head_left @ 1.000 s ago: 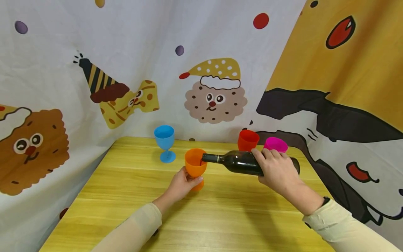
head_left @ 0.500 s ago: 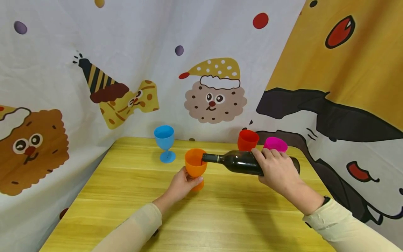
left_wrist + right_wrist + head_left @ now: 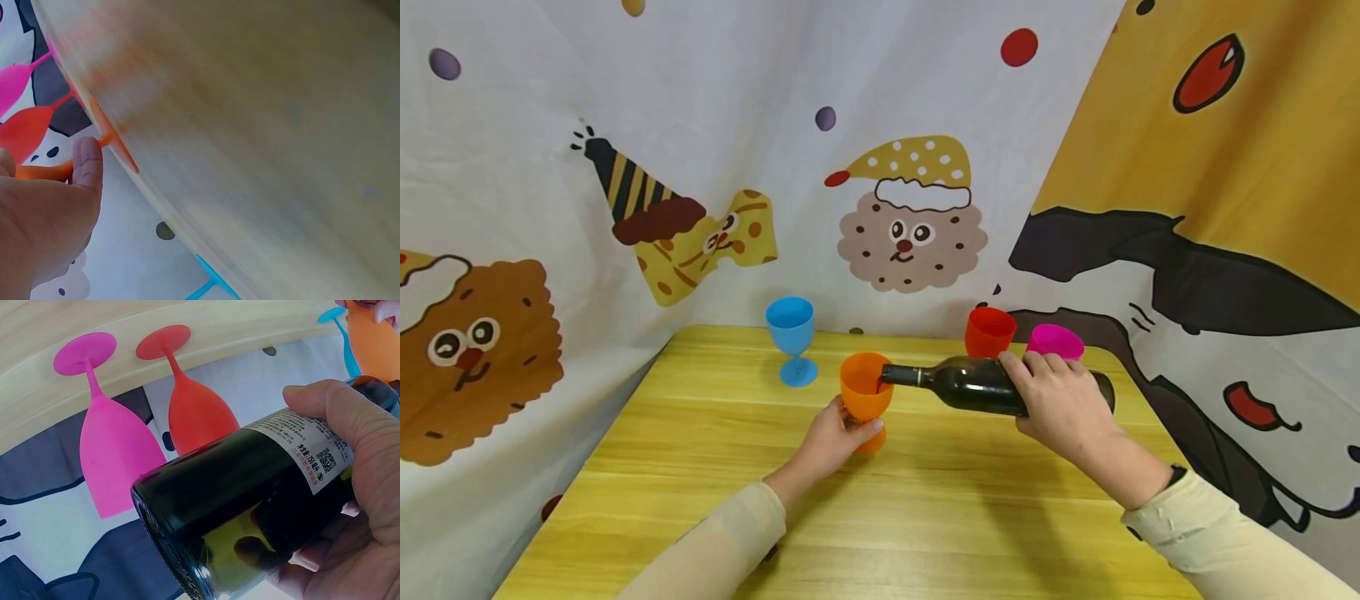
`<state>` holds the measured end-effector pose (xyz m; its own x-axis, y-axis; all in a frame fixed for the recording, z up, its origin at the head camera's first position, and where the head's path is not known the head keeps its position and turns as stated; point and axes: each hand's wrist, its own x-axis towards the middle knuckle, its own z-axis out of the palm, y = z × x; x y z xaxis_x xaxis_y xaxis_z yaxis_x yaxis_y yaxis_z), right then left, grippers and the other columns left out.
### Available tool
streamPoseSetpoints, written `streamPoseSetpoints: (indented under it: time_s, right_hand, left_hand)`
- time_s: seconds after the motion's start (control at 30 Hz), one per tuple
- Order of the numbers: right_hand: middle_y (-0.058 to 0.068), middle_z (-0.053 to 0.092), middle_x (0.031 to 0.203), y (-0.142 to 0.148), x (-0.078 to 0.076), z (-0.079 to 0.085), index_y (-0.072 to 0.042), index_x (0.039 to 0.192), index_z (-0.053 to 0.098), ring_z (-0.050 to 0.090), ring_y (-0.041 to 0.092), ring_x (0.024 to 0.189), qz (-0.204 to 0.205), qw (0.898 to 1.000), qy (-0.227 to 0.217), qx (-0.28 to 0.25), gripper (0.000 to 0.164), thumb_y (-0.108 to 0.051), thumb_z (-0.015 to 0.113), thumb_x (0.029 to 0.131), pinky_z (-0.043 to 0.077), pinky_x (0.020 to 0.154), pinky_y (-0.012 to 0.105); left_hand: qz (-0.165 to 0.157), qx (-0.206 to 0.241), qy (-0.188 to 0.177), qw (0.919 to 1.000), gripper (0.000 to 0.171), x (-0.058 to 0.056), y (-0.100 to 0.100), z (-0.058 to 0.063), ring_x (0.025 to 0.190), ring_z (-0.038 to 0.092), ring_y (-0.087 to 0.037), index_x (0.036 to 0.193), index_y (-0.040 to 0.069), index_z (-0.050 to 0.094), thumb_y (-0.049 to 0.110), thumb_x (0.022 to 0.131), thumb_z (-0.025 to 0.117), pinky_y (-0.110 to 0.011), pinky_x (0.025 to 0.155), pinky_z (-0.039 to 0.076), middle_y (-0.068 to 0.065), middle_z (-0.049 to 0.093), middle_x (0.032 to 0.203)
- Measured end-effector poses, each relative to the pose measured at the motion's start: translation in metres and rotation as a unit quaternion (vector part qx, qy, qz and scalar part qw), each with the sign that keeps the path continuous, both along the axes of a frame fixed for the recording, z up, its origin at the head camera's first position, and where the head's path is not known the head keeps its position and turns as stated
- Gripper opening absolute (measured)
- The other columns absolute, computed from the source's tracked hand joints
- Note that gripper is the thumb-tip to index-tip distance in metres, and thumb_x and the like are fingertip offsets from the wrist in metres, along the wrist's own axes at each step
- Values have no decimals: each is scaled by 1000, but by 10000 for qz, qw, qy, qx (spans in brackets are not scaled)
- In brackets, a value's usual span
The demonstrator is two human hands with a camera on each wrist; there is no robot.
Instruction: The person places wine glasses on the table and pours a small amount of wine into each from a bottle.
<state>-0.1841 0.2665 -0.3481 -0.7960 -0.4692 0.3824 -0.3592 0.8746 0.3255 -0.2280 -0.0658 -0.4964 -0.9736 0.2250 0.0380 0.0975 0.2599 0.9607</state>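
In the head view, my left hand (image 3: 833, 440) grips an orange plastic goblet (image 3: 863, 400) low, around the stem under its bowl. The goblet's base (image 3: 115, 137) shows on the tabletop in the left wrist view. My right hand (image 3: 1063, 408) is wrapped around the body of a dark glass wine bottle (image 3: 973, 387), held nearly level above the table. Its neck points left, with the mouth over the goblet's rim. A thin dark red stream shows at the mouth, inside the bowl. The right wrist view shows a printed white label (image 3: 306, 447) beside the thumb.
A blue goblet (image 3: 792, 327) stands at the back left of the wooden table (image 3: 700, 450). Red (image 3: 989, 333) and magenta (image 3: 1055, 340) goblets stand behind the bottle at the back right. A cartoon-printed cloth (image 3: 715, 100) hangs behind the table.
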Motion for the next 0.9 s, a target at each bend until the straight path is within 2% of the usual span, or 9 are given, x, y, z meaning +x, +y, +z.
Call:
streamPoseSetpoints:
  time_s: [0.37,0.53,0.63,0.9]
  right_hand:
    - [23,73,114,-1,0,0,-5,137,58,71,42,100,-30,10000,-20,33,90,-27,103,62,64,80,59]
    - [21,73,111,-2,0,-3,-6,135,58,71,40,98,-29,9999,-51,-108,82,-24,98,65,64,76,57]
    - [19,74,107,-2,0,-9,-6,133,59,71,37,95,13,9996,-104,-276,78,-22,95,66,64,71,55]
    - [16,76,106,-3,2,-29,-7,136,59,72,34,90,-93,9957,-538,-753,83,-24,97,64,63,65,53]
  left_hand:
    - [5,0,33,10000,60,0,-1,0,128,68,-29,146,8,53,32,98,80,-57,114,53,-12,68,142]
    - [33,-5,-8,10000,61,-1,-1,-1,128,68,-30,147,8,53,33,98,80,-57,115,53,-12,68,142]
    - [49,4,-40,10000,61,-1,0,0,129,68,-30,147,9,53,33,98,80,-57,115,52,-12,68,143]
    - [31,-13,-40,10000,60,2,1,2,130,67,-30,147,8,53,32,99,80,-57,115,53,-12,68,143]
